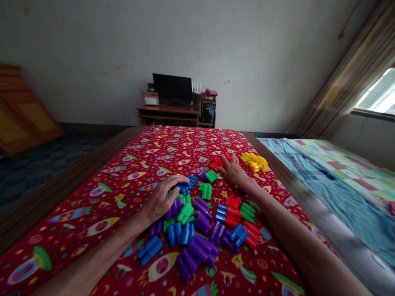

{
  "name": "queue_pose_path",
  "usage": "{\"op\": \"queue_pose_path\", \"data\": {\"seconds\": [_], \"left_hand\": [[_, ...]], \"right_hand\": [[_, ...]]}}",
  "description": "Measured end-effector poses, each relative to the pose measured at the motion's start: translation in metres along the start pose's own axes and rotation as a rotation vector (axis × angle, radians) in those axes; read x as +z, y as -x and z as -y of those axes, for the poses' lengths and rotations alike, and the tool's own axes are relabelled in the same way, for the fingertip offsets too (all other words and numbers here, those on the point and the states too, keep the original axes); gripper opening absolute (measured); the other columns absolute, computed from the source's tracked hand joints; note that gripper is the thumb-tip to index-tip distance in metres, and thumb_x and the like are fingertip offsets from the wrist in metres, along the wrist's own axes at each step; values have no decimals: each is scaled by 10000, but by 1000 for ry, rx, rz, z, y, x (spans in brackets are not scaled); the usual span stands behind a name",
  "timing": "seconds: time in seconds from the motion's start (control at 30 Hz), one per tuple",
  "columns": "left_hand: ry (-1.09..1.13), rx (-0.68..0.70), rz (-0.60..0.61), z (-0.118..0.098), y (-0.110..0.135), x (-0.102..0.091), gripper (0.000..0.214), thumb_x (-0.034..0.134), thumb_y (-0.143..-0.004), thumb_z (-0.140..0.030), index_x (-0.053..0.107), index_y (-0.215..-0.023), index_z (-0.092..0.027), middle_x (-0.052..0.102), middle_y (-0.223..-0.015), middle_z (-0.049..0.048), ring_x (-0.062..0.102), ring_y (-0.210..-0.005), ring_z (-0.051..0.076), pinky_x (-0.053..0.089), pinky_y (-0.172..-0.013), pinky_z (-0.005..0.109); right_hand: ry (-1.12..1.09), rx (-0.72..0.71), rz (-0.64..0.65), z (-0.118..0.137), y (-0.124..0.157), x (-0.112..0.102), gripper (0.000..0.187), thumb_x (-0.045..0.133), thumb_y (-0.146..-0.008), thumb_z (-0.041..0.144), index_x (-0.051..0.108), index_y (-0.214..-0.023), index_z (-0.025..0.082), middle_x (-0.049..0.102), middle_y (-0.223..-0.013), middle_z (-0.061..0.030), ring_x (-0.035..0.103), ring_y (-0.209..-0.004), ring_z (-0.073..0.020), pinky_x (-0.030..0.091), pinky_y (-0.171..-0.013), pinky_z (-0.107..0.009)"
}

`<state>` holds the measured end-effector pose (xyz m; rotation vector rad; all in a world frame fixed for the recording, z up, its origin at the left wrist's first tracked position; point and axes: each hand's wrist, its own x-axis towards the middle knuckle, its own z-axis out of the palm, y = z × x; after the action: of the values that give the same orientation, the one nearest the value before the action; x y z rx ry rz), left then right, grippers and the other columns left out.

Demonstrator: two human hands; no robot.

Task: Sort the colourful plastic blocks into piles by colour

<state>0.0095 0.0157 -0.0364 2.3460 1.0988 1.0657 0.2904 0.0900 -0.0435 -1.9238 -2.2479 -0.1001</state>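
Note:
A heap of plastic building blocks in purple, blue, green and red lies on a red patterned cloth over a table. My left hand rests on the near left of the heap, its fingers curved over blue blocks and touching them. My right hand reaches farther out, its fingers on red blocks. A group of yellow blocks sits just right of that hand. Green blocks lie between the two hands.
The table's wooden edge shows at the left and right. A bed with a blue patterned sheet stands to the right. A desk with a monitor stands at the far wall, a curtain by a window at right.

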Motion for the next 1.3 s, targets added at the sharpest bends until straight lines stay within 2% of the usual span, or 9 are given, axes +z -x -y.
{"op": "queue_pose_path", "data": {"seconds": [0.2, 0.4, 0.77, 0.87, 0.97, 1.03, 1.1, 1.17, 1.3], "left_hand": [[2, 14, 0, 3, 0, -1, 334, 383, -898, -285, 662, -1038, -167, 696, -1105, 91, 625, -1077, 234, 472, -1001, 365], [4, 24, -2, 3, 0, 0, 327, 386, -908, -283, 662, -1035, -164, 695, -1102, 92, 623, -1081, 231, 468, -1006, 364], [16, 43, -4, 5, 1, 0, 315, 394, -922, -273, 658, -1051, -160, 689, -1113, 99, 621, -1089, 225, 464, -1006, 354], [19, 41, -4, 6, 0, 0, 321, 392, -918, -281, 660, -1048, -162, 693, -1108, 98, 623, -1089, 227, 469, -1000, 355], [20, 32, -2, 6, 0, 1, 328, 389, -911, -290, 660, -1043, -160, 698, -1101, 100, 626, -1084, 231, 475, -993, 358], [19, 18, 3, 6, 0, 1, 330, 391, -905, -292, 658, -1047, -161, 697, -1108, 99, 625, -1087, 235, 476, -994, 364], [18, 8, 4, 5, 0, 1, 335, 390, -899, -294, 660, -1049, -164, 696, -1113, 96, 623, -1090, 240, 472, -1001, 372], [17, 5, 2, 4, 0, 1, 335, 391, -891, -293, 662, -1043, -169, 695, -1112, 92, 624, -1082, 240, 470, -1005, 374], [22, 3, 5, 1, -1, 0, 325, 395, -881, -291, 659, -1030, -172, 693, -1106, 89, 627, -1068, 231, 474, -998, 365]], "right_hand": [[-17, 7, 69, 13, -9, -7, 708, 416, -941, 542, 215, -1540, 224, 230, -1559, -226, 196, -1422, -449, 368, -1011, -620], [-6, -1, 128, 19, -20, -4, 555, 361, -963, 522, 370, -1474, 304, 290, -1547, -166, 238, -1397, -445, 354, -975, -677], [8, 7, 4, 12, -35, -4, 546, 340, -980, 499, 390, -1461, 246, 341, -1497, -208, 273, -1394, -399, 349, -1008, -617], [-9, -71, -151, -5, -17, -17, 514, 359, -986, 445, 436, -1430, 198, 452, -1423, -205, 429, -1295, -334, 394, -993, -497], [-55, -214, -100, -33, 16, -39, 383, 392, -974, 365, 649, -1137, 132, 682, -1015, -159, 620, -857, -213, 456, -745, -304], [-92, -275, 12, -48, 46, -54, 371, 409, -964, 367, 685, -874, 136, 654, -711, -78, 540, -590, -141, 383, -575, -251], [-157, -319, 109, -55, 79, -67, 385, 425, -962, 392, 668, -786, 150, 604, -613, -31, 477, -508, -108, 331, -514, -234], [-235, -368, 164, -53, 108, -71, 344, 454, -956, 417, 680, -902, 164, 651, -702, -35, 535, -567, -115, 373, -541, -228], [-277, -485, 125, -30, 136, -59, 375, 506, -933, 351, 574, -1275, 212, 647, -1183, -129, 625, -996, -204, 487, -806, -311]]}}
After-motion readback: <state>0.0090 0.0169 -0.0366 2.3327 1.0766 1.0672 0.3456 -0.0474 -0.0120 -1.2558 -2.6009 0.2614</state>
